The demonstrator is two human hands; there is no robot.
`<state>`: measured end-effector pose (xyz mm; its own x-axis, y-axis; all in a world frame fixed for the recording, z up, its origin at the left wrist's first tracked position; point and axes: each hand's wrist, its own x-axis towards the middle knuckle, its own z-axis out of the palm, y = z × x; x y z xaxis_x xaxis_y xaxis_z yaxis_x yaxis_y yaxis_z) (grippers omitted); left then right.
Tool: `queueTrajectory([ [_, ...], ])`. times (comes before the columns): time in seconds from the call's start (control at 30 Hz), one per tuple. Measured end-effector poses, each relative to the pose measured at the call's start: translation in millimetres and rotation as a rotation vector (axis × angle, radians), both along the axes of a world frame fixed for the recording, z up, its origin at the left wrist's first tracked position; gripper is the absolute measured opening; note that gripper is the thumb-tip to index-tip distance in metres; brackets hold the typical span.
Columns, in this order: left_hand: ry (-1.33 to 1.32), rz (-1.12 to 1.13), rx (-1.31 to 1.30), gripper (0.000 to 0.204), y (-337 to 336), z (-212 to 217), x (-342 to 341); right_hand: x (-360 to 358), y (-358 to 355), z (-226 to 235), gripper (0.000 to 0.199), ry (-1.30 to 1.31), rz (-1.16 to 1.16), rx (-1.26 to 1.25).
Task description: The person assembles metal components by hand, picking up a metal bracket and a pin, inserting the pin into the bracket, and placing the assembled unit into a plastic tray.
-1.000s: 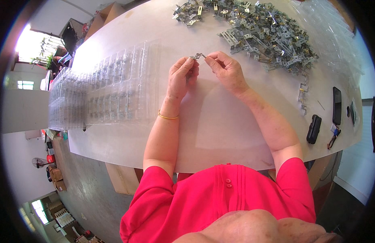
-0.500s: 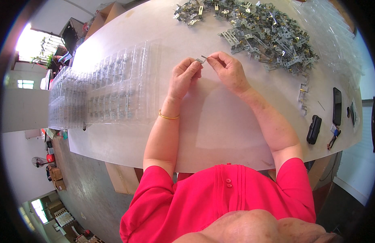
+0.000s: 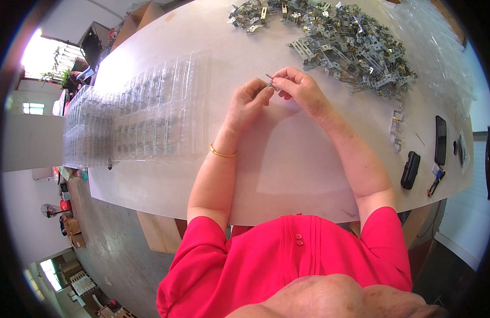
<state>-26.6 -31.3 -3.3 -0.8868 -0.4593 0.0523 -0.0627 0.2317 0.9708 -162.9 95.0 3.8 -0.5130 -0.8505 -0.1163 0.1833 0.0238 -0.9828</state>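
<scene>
Over the middle of the table, both my hands meet at a small metal bracket (image 3: 273,85). My left hand (image 3: 248,104) is closed, with thumb and fingers pinching the bracket from the left. From the right, my right hand (image 3: 300,91) grips it too, fingertips bent around it. Much of the bracket is hidden by my fingers; a thin end sticks up between them. A large heap of similar metal brackets (image 3: 356,50) lies beyond my right hand. To the left, stacked clear plastic trays (image 3: 188,106) hold rows of metal parts.
A short row of joined metal pieces (image 3: 396,127) lies at the right. Near it are a black case (image 3: 410,170), a phone (image 3: 440,139), and a blue-handled tool (image 3: 437,181). Clear plastic sheeting (image 3: 435,53) covers the far right. The table's near edge curves in front of me.
My hands have shifted slightly right and closer together. The bracket has turned between my fingers, and less of it shows now.
</scene>
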Motion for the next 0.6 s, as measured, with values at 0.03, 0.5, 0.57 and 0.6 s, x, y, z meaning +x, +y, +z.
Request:
queueTrajectory([
  [0.03, -0.001, 0.002, -0.001, 0.022, -0.6, -2.4, 0.6, 1.3, -0.5, -0.3, 0.014, 0.043, -0.006, -0.02],
  [0.5, 0.078, 0.128, -0.138, 0.021, 0.1, -17.4, -5.7, 4.4, -5.9, -9.7, 0.011, 0.102, -0.124, -0.179],
  [0.57, 0.088, 0.103, -0.07, 0.022, 5.2, -12.5, -4.6, 2.4, -5.3, -12.3, 0.012, 0.16, -0.139, -0.157],
  [0.6, 0.099, 0.077, -0.003, 0.023, 7.4, -8.1, -4.1, 2.3, -4.9, -10.7, 0.012, 0.161, -0.138, -0.158],
])
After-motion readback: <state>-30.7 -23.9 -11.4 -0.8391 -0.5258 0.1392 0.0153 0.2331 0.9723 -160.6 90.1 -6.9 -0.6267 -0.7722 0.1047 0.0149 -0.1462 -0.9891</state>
